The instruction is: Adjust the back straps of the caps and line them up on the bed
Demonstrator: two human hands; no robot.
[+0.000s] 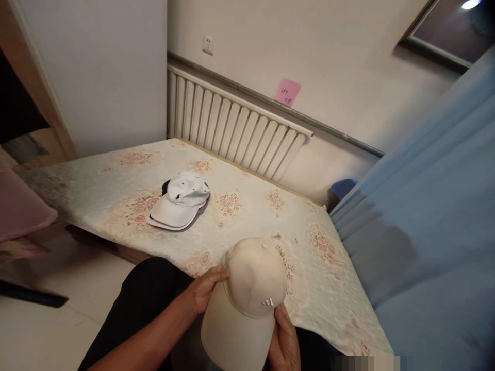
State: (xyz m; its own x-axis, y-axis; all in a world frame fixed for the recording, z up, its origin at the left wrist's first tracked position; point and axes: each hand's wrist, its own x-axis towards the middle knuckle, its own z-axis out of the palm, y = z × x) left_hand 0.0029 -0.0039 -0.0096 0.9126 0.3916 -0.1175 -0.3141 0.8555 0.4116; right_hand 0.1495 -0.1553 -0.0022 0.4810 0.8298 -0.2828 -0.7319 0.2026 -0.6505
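A cream baseball cap (255,278) with a small three-stripe logo is held up between both hands, its brim pointing down toward me. My left hand (207,289) grips the cap's left side, thumb on the crown near the brim and the other fingers hidden behind. On the opposite side my right hand (285,337) pinches the cap by the brim's edge, thumb in front. Farther off, a white baseball cap (181,198) with a small dark emblem lies on the bed, stacked on a darker cap that shows only at its edges.
The bed (247,206) has a pale floral cover. Behind it are a white radiator (232,118) and a wall with a pink note (287,93). A blue curtain (433,232) hangs at the right. A pink cloth-like item (23,203) is at the left.
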